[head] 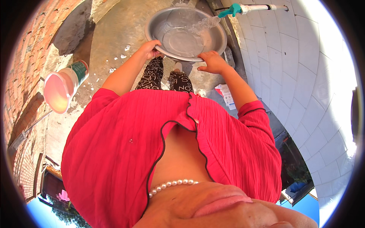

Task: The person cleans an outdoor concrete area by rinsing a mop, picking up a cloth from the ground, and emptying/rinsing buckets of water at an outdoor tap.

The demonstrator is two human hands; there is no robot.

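A wide metal basin (184, 40) is held out in front of my body under a teal tap (234, 10). Clear water (206, 25) gushes from the tap into it, and a shallow layer of water covers its bottom. On the near left of the rim, my left hand (149, 49) grips with the thumb on top and the fingers partly hidden beneath. My right hand (214, 62) holds the near right rim, fingers laid over the edge and thumb apart on the outer side.
White pipe (256, 8) carries the tap out from a white tiled wall (288, 65) on the right. A bucket (58, 92) stands at left near a brick wall (31, 48). White bits (123, 56) dot the wet concrete floor (119, 25). A printed packet (227, 95) lies by the right wall.
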